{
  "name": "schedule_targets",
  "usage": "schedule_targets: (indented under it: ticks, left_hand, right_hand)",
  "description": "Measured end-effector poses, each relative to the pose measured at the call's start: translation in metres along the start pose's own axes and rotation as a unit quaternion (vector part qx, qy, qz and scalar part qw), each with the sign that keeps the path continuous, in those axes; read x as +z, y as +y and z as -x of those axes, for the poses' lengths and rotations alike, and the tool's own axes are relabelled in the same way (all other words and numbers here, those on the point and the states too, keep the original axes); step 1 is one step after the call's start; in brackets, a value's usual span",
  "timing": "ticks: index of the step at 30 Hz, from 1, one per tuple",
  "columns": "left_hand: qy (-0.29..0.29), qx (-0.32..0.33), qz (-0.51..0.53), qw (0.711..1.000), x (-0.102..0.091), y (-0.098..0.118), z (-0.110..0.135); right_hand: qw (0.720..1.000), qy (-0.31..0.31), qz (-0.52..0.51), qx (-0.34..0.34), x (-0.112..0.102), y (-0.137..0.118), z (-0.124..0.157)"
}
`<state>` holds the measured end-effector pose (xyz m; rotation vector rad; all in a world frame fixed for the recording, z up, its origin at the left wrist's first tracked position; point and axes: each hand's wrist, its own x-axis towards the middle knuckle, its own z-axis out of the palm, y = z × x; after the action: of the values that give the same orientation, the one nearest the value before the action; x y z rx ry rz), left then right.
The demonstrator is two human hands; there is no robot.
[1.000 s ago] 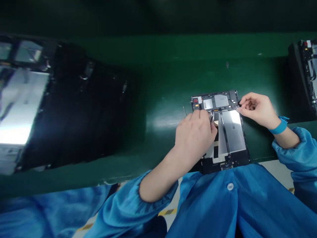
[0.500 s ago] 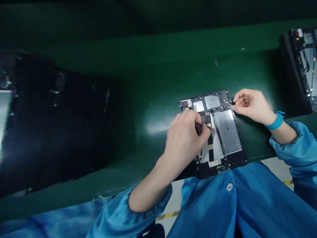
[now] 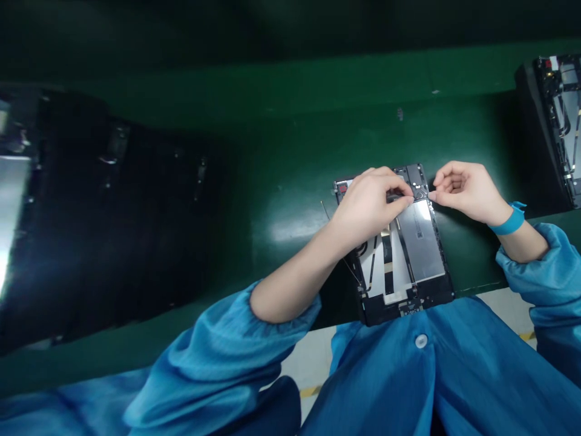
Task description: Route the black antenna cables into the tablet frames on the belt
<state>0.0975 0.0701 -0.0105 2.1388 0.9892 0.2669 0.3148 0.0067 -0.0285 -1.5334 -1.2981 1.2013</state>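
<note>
Tablet frame [image 3: 420, 242] lies under the left hand [image 3: 370, 203], another frame [image 3: 556, 121] far right.

The desk [image 3: 290, 224] is glossy green paint, smooth, with a bright sheen. The tablet frame [image 3: 408, 309] is matt black plastic. The battery [image 3: 420, 239] has a smooth silver metal skin, lightly reflective. The white strips [image 3: 394, 266] look like matt paper. My sleeve [image 3: 218, 363] is slick, shiny blue cloth; the wristband [image 3: 509, 223] is matt blue.

No legible text is showing: the printed label [image 3: 420, 239] on the silver battery pack [image 3: 408, 266], just beside the right hand [image 3: 467, 192], is carrying fine print too small to read.
</note>
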Motion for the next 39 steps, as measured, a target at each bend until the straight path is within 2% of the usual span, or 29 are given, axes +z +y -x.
schedule_targets:
  ticks: [11,17,20,24,27,33,39]
  left_hand:
    - [0.003,-0.020,-0.028,0.999,0.002,0.008,-0.009]
    - [0.011,0.067,-0.018,0.998,0.006,0.010,-0.010]
    - [0.047,0.036,-0.020,0.998,0.010,0.007,-0.009]
    - [0.086,-0.015,-0.027,0.996,0.016,0.003,-0.007]
    - [0.087,-0.021,-0.032,0.995,0.017,0.003,-0.007]
    - [0.067,-0.040,-0.036,0.996,0.014,0.009,-0.008]
    - [0.076,-0.033,-0.029,0.996,0.018,0.008,-0.010]
  right_hand:
    - [1.000,-0.005,-0.003,-0.001,-0.003,-0.001,0.000]
    - [0.997,0.031,-0.049,-0.053,0.010,-0.006,-0.003]
    - [0.995,0.034,-0.054,-0.072,0.018,-0.005,-0.006]
    - [0.998,0.021,-0.019,-0.058,0.022,0.001,-0.009]
    - [0.999,0.017,-0.006,-0.043,0.021,0.003,-0.009]
    - [0.999,0.002,-0.041,-0.026,0.017,0.002,-0.010]
    - [0.999,-0.002,-0.012,-0.036,0.018,-0.002,-0.008]
